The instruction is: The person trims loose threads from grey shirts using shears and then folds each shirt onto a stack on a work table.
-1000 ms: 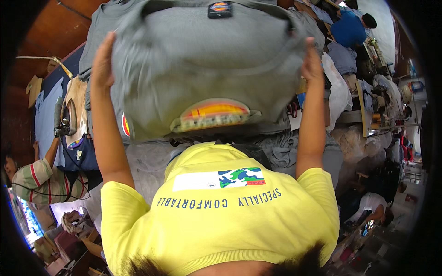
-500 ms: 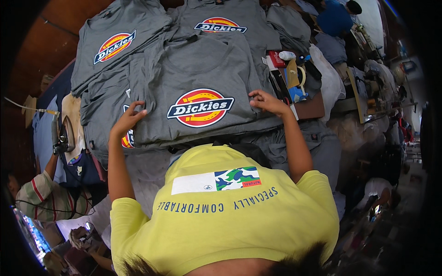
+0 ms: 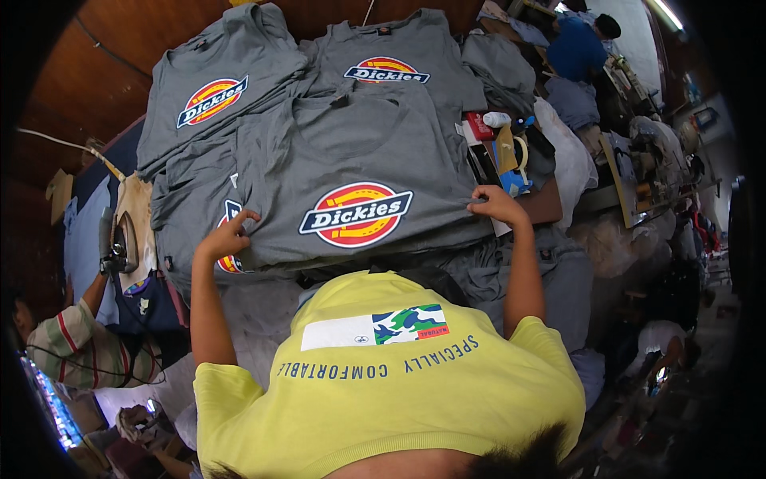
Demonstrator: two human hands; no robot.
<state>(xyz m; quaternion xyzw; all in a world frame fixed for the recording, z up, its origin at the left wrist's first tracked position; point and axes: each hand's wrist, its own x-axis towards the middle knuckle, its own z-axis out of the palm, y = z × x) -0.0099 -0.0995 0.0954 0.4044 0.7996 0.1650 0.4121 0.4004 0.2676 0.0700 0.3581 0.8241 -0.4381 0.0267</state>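
A grey T-shirt (image 3: 359,160) with a red and yellow oval emblem crossed by a dark blue banner lies flat in front of me, neckline away from me. At its right side my right hand (image 3: 501,207) is closed in a pinch on the cloth, and creases run inward from the fingertips. My left hand (image 3: 225,239) grips the left side with thumb and forefinger, though little cloth shows between them. Under that hand, another grey shirt's emblem (image 3: 230,262) is partly covered.
More grey printed shirts (image 3: 215,100) lie at the far left and far middle (image 3: 387,72). A box of small tools and tape (image 3: 496,156) stands at the right. An iron (image 3: 124,243) is at the left beside a person in a striped shirt (image 3: 92,343).
My right hand has moved outward to the right, drawing the shirt's side wider and tauter. The left hand stays near the left side. The whole scene sits slightly lower in view.
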